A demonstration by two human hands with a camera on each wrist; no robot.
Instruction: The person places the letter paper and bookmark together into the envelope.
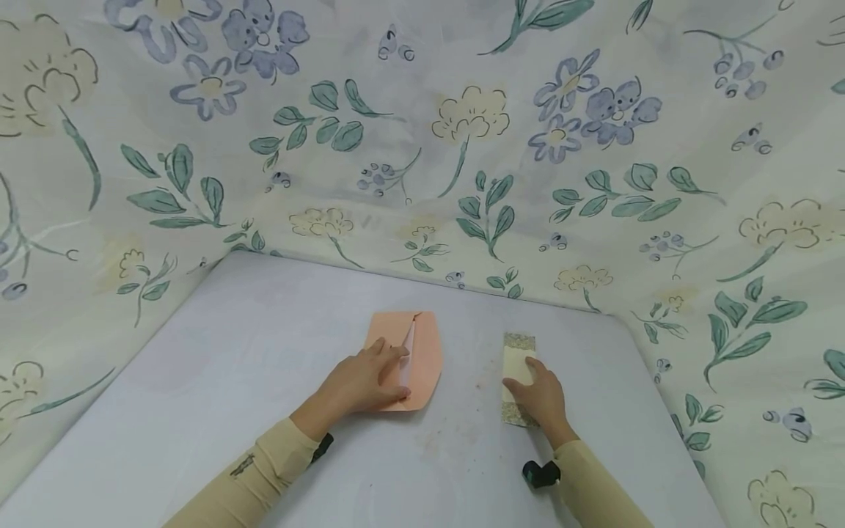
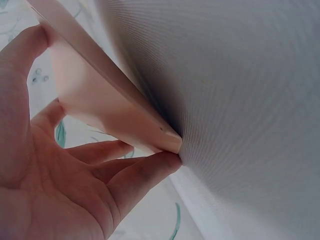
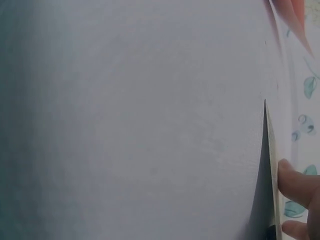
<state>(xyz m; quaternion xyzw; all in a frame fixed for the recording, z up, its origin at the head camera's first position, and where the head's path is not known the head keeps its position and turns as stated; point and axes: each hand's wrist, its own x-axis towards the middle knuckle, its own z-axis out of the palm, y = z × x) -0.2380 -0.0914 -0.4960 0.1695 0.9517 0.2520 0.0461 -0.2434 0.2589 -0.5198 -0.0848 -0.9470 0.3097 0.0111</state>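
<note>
A peach paper envelope (image 1: 428, 359) lies on the white table with a narrow white slit down its front. My left hand (image 1: 359, 378) holds its left part, thumb and fingertips near the slit. In the left wrist view, the thumb and fingers of that hand (image 2: 65, 175) span the envelope (image 2: 95, 95), which is tilted with shadow beneath. To the right, my right hand (image 1: 543, 400) grips a cream card strip (image 1: 516, 359) with speckled gold bands at both ends. The right wrist view shows that strip (image 3: 273, 165) edge-on, slightly raised, with fingertips (image 3: 286, 175) against it.
The white table (image 1: 297, 308) meets a floral cloth (image 1: 409, 161) at the back and sides. Small brownish specks (image 1: 432, 440) mark the surface between the hands. A dark wrist device (image 1: 541, 474) sits beside the right sleeve.
</note>
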